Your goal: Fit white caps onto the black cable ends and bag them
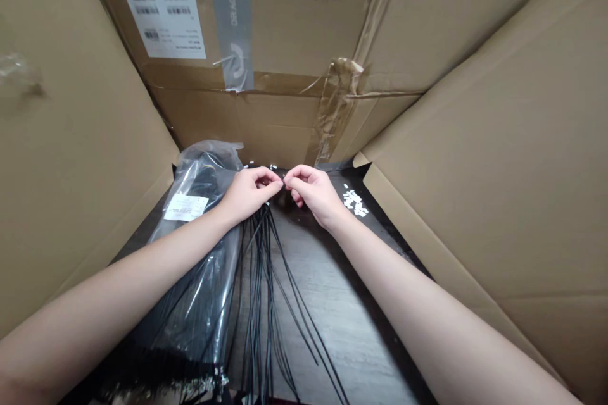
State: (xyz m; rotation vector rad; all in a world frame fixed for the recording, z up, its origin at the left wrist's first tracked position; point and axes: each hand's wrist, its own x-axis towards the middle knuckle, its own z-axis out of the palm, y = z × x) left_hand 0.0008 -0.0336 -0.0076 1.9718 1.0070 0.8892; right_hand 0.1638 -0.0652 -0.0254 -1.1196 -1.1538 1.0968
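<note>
My left hand (pixel 251 193) and my right hand (pixel 314 192) meet fingertip to fingertip above the far part of the dark table. Both are closed in a pinch. A small dark speck shows between the fingertips, too small to name. Below my left hand, a loose bunch of thin black cables (pixel 262 278) fans out toward the near edge. To the left, partly under my left forearm, lies a clear plastic bag (pixel 223 278) full of black cables. Small white pieces (pixel 355 201), which look like connector housings, lie in a pile to the right of my right hand.
Cardboard walls stand at the left (pixel 71 158), the right (pixel 513 158) and the back (pixel 280 120), around the dark tabletop (pixel 327 310). A few more white bits (pixel 273 167) lie by the back wall. Silvery cable ends (pixel 209 383) show at the bag's near end.
</note>
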